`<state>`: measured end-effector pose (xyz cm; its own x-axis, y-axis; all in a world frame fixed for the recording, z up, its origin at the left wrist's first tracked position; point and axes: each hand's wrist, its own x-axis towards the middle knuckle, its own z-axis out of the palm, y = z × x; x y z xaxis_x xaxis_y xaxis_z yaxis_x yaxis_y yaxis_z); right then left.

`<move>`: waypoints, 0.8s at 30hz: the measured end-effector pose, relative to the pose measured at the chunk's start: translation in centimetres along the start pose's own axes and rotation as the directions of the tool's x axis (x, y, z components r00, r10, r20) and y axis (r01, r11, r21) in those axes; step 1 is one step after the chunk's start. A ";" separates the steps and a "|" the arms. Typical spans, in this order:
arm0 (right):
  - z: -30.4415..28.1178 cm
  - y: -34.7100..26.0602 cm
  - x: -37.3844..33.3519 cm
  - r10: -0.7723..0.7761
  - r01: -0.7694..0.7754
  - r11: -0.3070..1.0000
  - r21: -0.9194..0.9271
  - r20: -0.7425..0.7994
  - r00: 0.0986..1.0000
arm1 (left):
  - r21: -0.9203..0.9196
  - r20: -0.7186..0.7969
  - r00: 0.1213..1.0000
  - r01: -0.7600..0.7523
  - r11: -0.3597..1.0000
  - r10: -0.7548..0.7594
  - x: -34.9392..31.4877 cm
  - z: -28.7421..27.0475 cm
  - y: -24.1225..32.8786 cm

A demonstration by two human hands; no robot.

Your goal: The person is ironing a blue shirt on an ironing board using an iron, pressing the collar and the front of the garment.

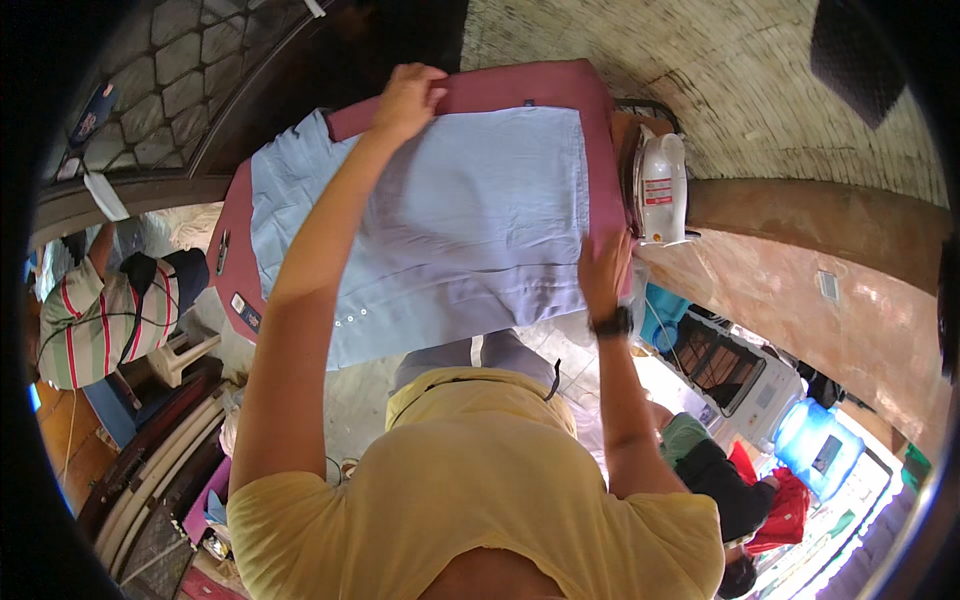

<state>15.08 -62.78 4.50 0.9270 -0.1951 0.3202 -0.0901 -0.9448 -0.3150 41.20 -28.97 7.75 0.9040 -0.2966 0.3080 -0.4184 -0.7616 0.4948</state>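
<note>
Left hand (408, 100): was open
Right hand (604, 275): grip couldn't be told
Blue garment (480, 190): one, lay between hands
Iron (662, 185): one, stood beyond right hand
Desk (606, 150): one, beneath both

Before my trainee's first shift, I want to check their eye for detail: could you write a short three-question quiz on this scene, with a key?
1. Multiple choice: which is nearer the white clothes iron? A) the left hand B) the right hand
2. True or false: the light blue shirt is hanging from a hook.
3. Fill in the gap: small white ____ show in a row on the shirt's lower left.

Key:
1. B
2. False; it lies spread over a maroon cover.
3. buttons
</note>
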 end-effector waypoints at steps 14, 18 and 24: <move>-2.6 4.4 -14.1 0.268 -0.668 0.470 0.576 0.628 0.730 | -0.217 0.098 0.994 -0.021 0.976 0.043 5.2 14.4 10.7; -6.8 6.5 -11.9 0.441 -0.686 0.568 0.455 0.535 0.721 | -0.390 0.009 0.997 0.074 0.918 -0.076 6.9 12.8 10.7; -3.4 10.6 -11.0 0.529 -0.603 0.780 0.167 0.341 0.777 | -0.095 -0.115 0.993 -0.012 0.995 0.001 8.1 15.8 11.5</move>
<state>2.73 -71.55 0.69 0.7971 -0.5615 -0.2219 -0.5687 -0.5748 -0.5883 45.07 -49.27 3.08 0.8876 -0.2291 0.3996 -0.4354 -0.7002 0.5657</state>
